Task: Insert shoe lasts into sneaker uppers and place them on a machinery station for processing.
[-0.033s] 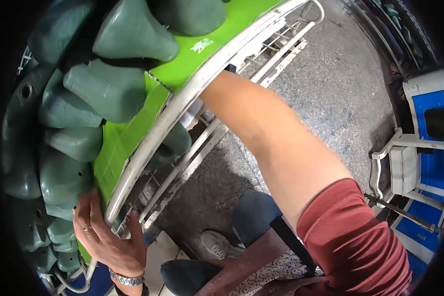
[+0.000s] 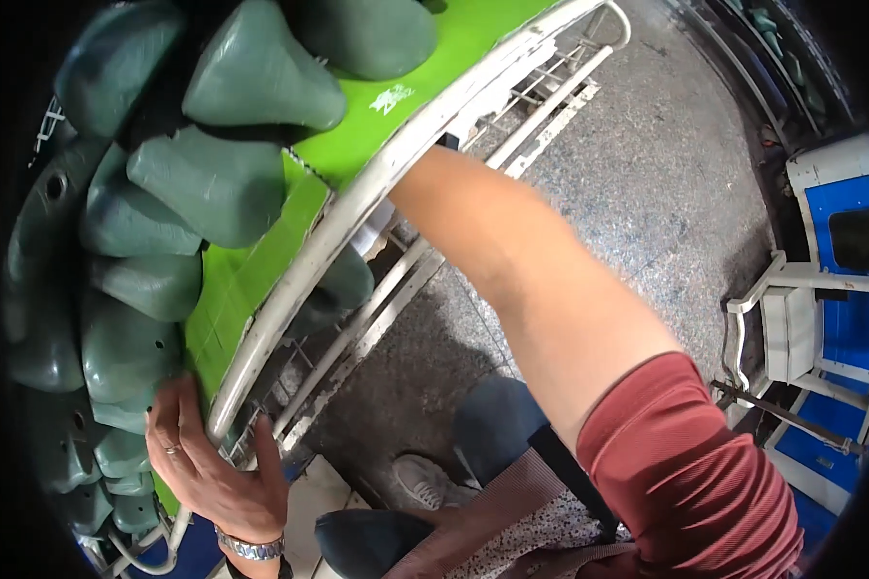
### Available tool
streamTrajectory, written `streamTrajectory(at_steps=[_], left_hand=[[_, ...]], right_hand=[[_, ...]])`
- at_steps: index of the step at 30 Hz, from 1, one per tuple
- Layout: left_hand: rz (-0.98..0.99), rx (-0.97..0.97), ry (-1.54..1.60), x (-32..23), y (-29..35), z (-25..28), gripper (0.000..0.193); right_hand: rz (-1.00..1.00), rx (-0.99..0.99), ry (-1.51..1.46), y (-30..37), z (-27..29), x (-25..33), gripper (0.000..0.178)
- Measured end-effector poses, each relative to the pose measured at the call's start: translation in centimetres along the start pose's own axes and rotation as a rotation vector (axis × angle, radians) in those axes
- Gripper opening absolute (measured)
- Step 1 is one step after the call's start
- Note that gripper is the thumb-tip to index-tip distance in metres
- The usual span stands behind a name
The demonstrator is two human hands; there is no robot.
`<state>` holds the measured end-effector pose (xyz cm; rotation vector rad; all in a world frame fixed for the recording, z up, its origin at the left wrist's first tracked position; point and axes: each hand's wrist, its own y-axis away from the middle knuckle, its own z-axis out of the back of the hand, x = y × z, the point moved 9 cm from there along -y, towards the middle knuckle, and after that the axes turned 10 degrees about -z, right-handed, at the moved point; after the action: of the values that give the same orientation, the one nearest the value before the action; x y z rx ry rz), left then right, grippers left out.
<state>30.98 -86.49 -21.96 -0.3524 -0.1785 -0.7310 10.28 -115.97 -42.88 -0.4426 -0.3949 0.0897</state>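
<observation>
The white rail [image 2: 307,256] curves from lower left toward the top of the frame. Our left hand [image 2: 217,473] drapes over it at lower left, fingers slightly parted, thumb spread wide. Our right forearm [image 2: 541,270] goes under it near centre; the right hand is hidden, so we cannot tell its fingers. Green lasts [image 2: 212,183] crowd the upper left.

The shoe lasts [image 2: 212,183] at left are dark green, the sheet [image 2: 230,289] lime green with a white print [image 2: 391,97], the rail [image 2: 357,193] chipped white. The floor [image 2: 666,193] is speckled grey, the fine-ribbed sleeve [image 2: 686,463] maroon, the wristwatch [image 2: 249,550] silver, the far-right panels [image 2: 851,323] blue.
</observation>
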Motion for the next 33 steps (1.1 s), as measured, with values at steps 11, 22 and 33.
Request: streamTrajectory(at_steps=[11, 22, 33], left_hand=[[0.044, -0.062, 0.119, -0.3, -0.4, 0.1, 0.061], [-0.017, -0.106, 0.06, -1.4, 0.1, 1.7, 0.067], [0.766, 0.301, 2.213, -14.4, -0.3, -16.1, 0.071]], right_hand=[[-0.109, 0.046, -0.007, -2.1, 0.7, 0.2, 0.065], [-0.393, 0.533, 0.041, 10.3, 5.5, -5.9, 0.063], [-1.275, -0.019, -1.435, 25.9, 21.1, -2.6, 0.046]])
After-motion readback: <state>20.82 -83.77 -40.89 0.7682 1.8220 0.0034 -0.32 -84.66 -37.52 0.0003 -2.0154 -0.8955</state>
